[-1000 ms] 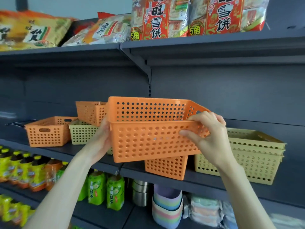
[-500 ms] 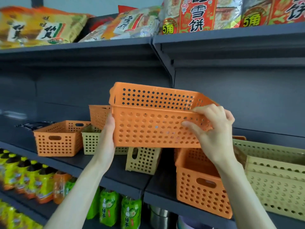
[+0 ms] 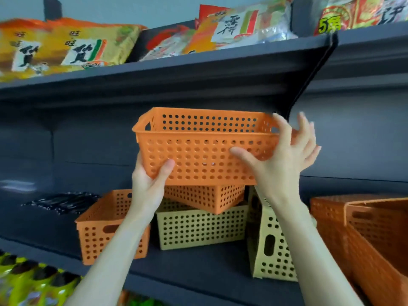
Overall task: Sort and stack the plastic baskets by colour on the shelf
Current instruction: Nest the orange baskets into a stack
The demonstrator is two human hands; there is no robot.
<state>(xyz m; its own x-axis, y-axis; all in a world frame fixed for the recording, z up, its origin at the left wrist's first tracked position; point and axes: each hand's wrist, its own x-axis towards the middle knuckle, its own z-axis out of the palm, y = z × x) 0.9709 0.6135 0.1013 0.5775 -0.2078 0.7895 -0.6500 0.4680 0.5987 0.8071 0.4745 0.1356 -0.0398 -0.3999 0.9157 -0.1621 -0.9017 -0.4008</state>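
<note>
— Dark grey shelf point(image 3: 198, 268) fills the view, with snack bags point(image 3: 66, 47) above. Where is the held orange basket point(image 3: 205, 151)?

— In the air above the shelf, between both hands, mouth up, long axis running left to right. The left hand point(image 3: 150, 184) closes on its lower left corner, thumb on the front wall. The right hand point(image 3: 280, 164) only presses the right end, fingers straight and spread.

— What lies under the grip?

— Directly below, a tilted orange basket point(image 3: 205, 199) rests crooked on a pale yellow basket point(image 3: 198, 230). The orange stack point(image 3: 375, 239) is lower right, nearer the right hand; I judge the basket should go that way.
</note>
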